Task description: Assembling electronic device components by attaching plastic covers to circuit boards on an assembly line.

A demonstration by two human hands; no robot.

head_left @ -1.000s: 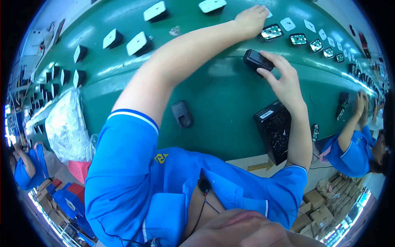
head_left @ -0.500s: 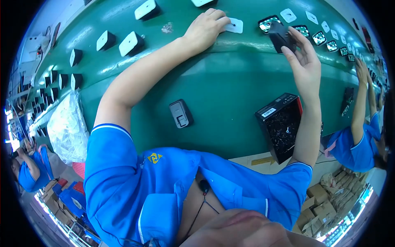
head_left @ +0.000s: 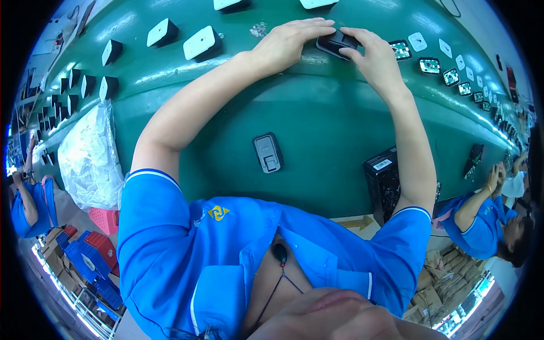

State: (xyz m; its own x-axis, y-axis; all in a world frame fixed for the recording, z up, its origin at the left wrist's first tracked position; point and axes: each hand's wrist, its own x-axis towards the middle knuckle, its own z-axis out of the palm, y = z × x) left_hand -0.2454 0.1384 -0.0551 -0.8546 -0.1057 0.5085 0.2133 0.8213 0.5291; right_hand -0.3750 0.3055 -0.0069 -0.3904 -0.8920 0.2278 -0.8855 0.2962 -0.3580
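Observation:
A black plastic housing (head_left: pixel 336 44) lies at the far middle of the green bench, between both of my hands. My right hand (head_left: pixel 378 59) grips its right end, thumb on the near side and fingers over the far side. My left hand (head_left: pixel 290 42) closes on the left end, with its long fingers reaching along the far edge and its thumb mostly hidden. The white plate that lay here earlier cannot be seen now. Closer to me, a similar black housing with a grey face (head_left: pixel 267 154) rests alone on the bench.
White-faced black units (head_left: pixel 202 44) stand in rows to the left. On the right are open housings with green circuit boards (head_left: pixel 429 66) and white plates (head_left: pixel 417 41). A black box (head_left: pixel 383 181) sits by my right forearm, a clear plastic bag (head_left: pixel 88 164) at left. Another person (head_left: pixel 479 226) works at right.
My right hand has carried the black housing left and down to where the white plate lay. My left hand has shifted onto the housing. The camera view has shifted slightly.

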